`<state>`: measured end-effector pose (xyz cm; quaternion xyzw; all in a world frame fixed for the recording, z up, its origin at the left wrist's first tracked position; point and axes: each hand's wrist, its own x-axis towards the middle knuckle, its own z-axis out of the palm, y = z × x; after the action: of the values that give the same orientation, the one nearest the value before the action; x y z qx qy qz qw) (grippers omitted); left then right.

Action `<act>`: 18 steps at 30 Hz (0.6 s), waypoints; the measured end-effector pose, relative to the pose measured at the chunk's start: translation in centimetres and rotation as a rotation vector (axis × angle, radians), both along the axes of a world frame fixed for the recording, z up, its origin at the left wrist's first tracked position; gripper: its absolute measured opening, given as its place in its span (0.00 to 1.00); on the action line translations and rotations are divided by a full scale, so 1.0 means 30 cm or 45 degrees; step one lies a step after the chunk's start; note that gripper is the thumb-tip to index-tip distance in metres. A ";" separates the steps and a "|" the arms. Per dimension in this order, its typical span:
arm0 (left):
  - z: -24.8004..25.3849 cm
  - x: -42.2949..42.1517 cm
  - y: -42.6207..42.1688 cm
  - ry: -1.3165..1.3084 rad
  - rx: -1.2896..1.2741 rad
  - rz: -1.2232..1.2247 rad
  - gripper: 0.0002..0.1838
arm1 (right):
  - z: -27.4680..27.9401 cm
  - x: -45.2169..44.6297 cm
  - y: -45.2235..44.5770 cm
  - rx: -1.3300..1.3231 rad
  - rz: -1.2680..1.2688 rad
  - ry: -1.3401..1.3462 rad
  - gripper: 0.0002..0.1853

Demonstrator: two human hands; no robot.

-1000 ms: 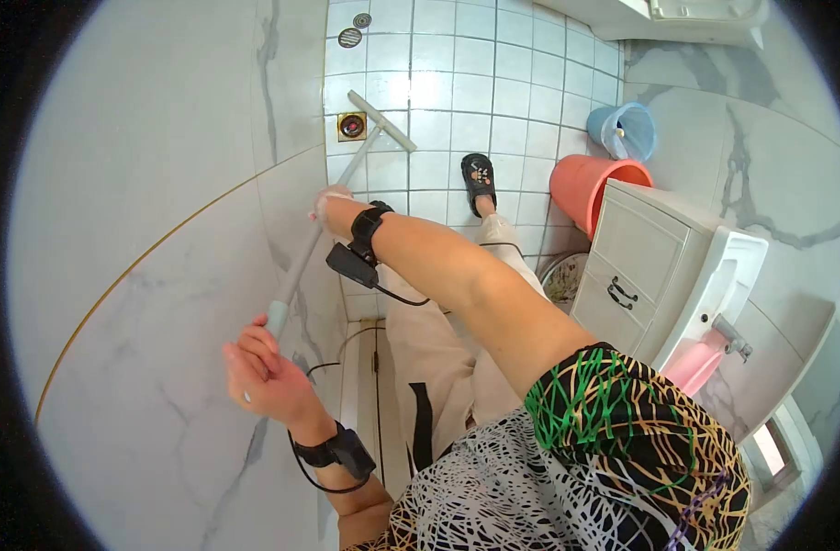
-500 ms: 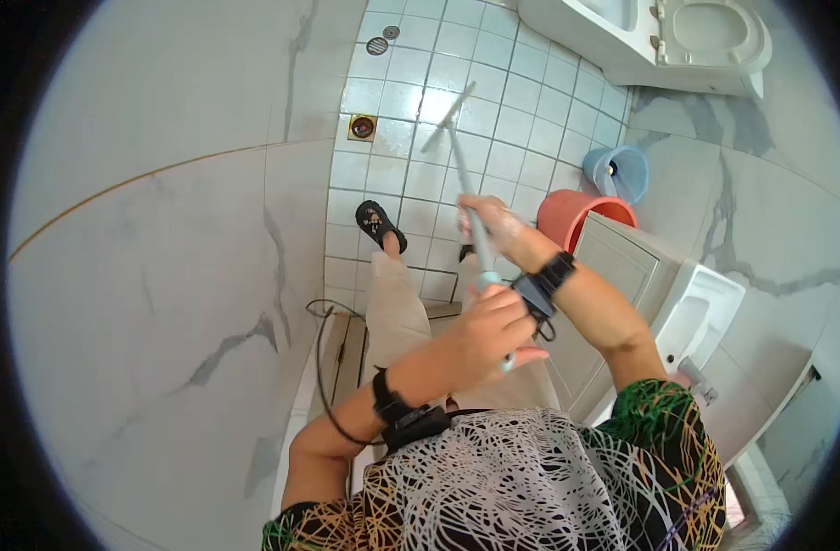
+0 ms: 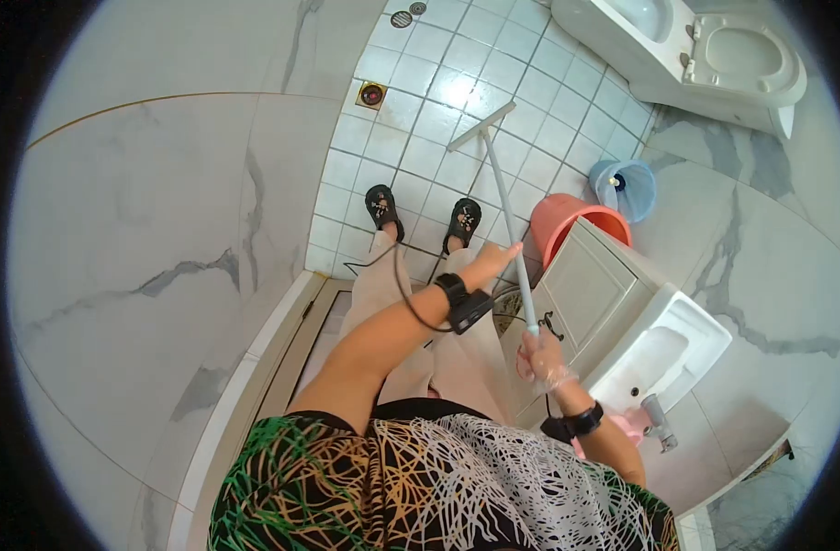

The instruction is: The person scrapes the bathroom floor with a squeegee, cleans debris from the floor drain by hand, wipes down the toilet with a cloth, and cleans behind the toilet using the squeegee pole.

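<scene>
A floor squeegee with a long pale grey pole [image 3: 504, 188] reaches away from me, its flat blade [image 3: 481, 127] resting on the tiled floor. My left hand [image 3: 490, 264] is closed round the middle of the pole, though its fingers are partly hidden. Lower in view, my right hand [image 3: 540, 359], in a clear plastic glove, grips the near end of the handle. Both wrists wear black straps with small devices, and a cable hangs from the left one.
A square floor drain [image 3: 371, 95] lies beyond my black clogs [image 3: 380, 208]. To the right stand a red bucket [image 3: 558, 223], a light blue bin [image 3: 637, 197], a cabinet [image 3: 590, 298] with a white sink [image 3: 709, 335], and a toilet [image 3: 714, 87]. Marble-patterned walls rise on both sides.
My hands have traded places on the pole: the left now holds its middle, the right its near end. The squeegee blade has shifted right and slightly nearer, and the view has turned.
</scene>
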<state>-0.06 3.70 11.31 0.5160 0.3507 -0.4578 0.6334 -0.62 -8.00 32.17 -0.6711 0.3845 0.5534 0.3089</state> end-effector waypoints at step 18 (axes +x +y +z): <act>-0.193 -0.430 -0.234 0.684 -0.151 0.598 0.11 | -0.321 -0.610 -0.349 0.008 0.889 -0.188 0.20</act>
<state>-12.97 -3.32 5.53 0.2450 0.5863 -0.4388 0.6353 -18.92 -18.48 22.53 -0.7993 0.1070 0.5769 0.1299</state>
